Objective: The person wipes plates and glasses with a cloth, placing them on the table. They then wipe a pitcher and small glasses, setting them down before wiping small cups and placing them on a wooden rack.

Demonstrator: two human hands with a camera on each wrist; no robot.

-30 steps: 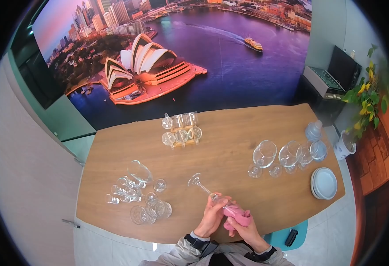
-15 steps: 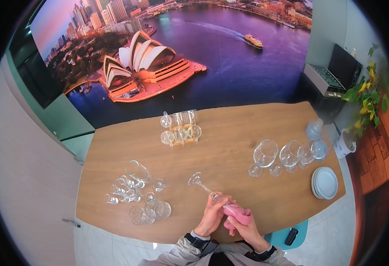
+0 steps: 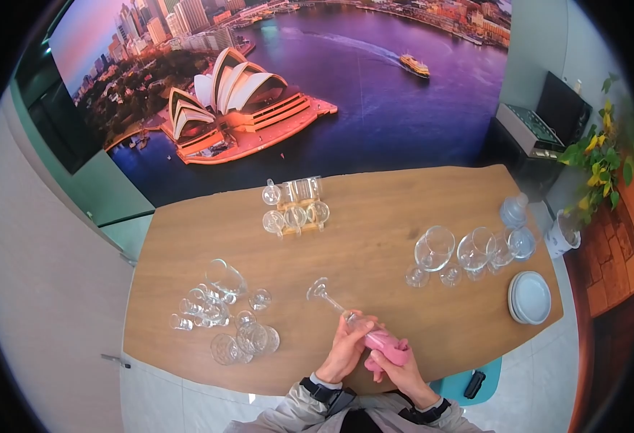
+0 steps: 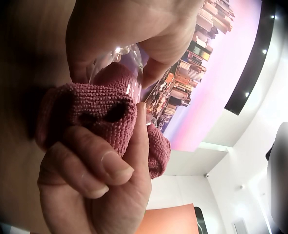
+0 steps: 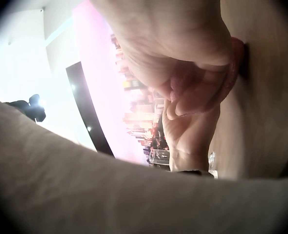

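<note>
A stemmed glass is held tilted over the front of the table, its foot pointing away from me. My left hand grips it around the bowl near the stem. Pink cloth is bunched at the mouth of the bowl, and my right hand pinches it there. The left wrist view shows cloth pushed inside the clear bowl, with more of its knobbly weave folded outside over the rim. From the right wrist, my own hand hides most of the glass.
Several glasses stand at the table's left. More large stemmed glasses are at the right, beside stacked pale plates and bluish bowls. A wooden rack with glass cups sits at the back. A teal stool stands below the front edge.
Both hands keep the same hold on the glass and cloth, with hardly any movement. The head view shifts slightly.
</note>
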